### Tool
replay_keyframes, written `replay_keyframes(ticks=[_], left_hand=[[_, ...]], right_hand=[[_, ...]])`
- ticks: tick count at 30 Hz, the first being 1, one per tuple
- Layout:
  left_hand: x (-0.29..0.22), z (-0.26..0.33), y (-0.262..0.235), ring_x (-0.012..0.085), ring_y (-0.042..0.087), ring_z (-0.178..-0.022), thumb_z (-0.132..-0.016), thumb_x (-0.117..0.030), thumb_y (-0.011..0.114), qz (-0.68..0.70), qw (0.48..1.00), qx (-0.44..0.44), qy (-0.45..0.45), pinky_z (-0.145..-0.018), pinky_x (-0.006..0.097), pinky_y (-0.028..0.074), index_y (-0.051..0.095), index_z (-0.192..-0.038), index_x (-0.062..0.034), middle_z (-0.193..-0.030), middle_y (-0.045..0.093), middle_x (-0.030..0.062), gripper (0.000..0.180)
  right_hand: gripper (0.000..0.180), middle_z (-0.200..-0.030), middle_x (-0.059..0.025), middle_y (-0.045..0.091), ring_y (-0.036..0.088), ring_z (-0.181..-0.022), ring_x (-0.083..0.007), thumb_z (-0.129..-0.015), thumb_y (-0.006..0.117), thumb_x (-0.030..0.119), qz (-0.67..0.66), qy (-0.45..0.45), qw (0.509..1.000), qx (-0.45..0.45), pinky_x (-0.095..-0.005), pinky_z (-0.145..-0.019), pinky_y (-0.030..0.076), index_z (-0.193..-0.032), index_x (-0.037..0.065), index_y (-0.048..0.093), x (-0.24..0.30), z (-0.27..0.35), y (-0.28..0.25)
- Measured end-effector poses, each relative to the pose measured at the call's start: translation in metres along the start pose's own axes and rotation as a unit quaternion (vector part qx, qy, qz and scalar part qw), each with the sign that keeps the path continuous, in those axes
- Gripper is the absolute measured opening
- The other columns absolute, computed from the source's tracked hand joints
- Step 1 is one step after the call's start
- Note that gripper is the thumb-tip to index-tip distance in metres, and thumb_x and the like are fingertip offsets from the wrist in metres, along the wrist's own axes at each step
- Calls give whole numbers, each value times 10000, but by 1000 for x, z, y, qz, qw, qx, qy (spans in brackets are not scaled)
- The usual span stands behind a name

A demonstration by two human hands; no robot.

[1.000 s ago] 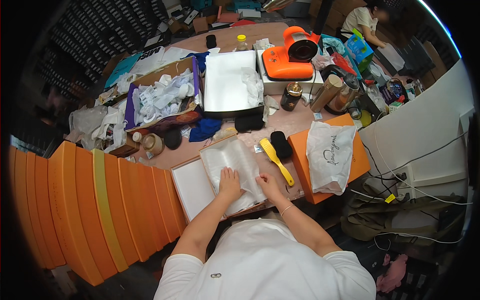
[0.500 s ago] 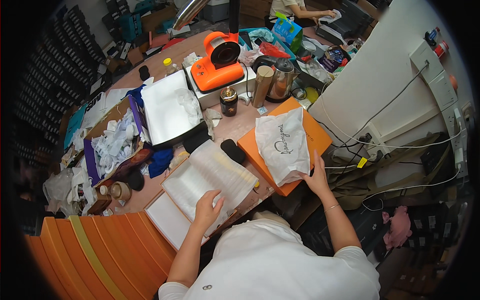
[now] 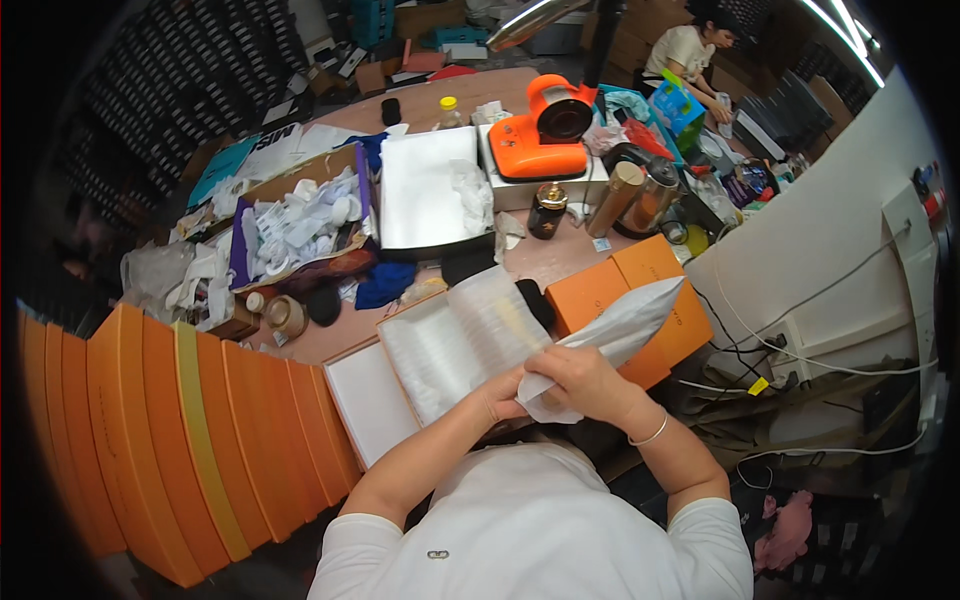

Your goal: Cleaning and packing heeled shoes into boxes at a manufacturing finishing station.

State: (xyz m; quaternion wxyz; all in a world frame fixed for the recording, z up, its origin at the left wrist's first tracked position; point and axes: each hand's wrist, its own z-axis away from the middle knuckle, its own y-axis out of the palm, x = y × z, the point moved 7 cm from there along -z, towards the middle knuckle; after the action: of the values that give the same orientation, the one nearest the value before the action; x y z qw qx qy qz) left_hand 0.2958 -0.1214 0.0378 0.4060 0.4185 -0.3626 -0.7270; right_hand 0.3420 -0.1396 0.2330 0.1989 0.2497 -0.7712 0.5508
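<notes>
My right hand (image 3: 592, 382) is closed on the near end of a white printed bag (image 3: 632, 322), which is held tilted above the orange boxes. My left hand (image 3: 507, 392) meets it at the same end, closed on the bag's edge; its fingertips are partly hidden. Left of my hands lies an open shallow box (image 3: 392, 372), its inside covered by a translucent white foam sheet (image 3: 490, 325) that spreads over its far right edge. A white lid or panel (image 3: 370, 403) adjoins the box. Two orange boxes (image 3: 690, 310) lie under and beyond the bag.
Many orange boxes (image 3: 215, 430) stand in a row at left. A purple-edged carton (image 3: 240, 245) of crumpled paper, a white-lined tray (image 3: 430, 190), an orange machine (image 3: 540, 145), a dark jar (image 3: 547, 212) and a kettle (image 3: 655, 200) crowd the table. Cables (image 3: 800, 365) hang at right. Another person works far back.
The white bag was lifted off the orange box and drawn toward me. My left hand came over from the open box to meet my right at the bag. The view shifted left.
</notes>
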Motion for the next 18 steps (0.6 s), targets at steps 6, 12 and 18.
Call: replay_keyframes(ticks=[6,12,18], left_hand=[[-4,109,-31,202,568,-1110,-767,38,632,-32,961,-163,222,-938,312,472,358,-1446,-124,-1272,546,90,750],[-93,181,-108,206,519,-1171,-752,75,566,-294,869,-288,276,-979,269,408,274,-1484,-105,-1327,503,128,809],[-73,99,-168,348,420,-1292,-880,-213,575,-328,715,-536,307,-1069,358,327,175,-1459,49,-1391,407,269,751]], right_hand=[[343,-1010,-133,607,636,-919,-227,-769,613,-12,-253,37,931,262,-332,-730,523,-1109,17,577,28,59,94],[828,-1453,-215,321,379,-1325,-327,-839,650,129,-834,316,451,7,-442,-1070,356,-1483,48,136,-51,71,117],[896,-1471,-330,211,220,-1388,-415,-826,669,165,-204,245,944,86,-411,-1118,237,-1469,-40,78,-87,29,221]])
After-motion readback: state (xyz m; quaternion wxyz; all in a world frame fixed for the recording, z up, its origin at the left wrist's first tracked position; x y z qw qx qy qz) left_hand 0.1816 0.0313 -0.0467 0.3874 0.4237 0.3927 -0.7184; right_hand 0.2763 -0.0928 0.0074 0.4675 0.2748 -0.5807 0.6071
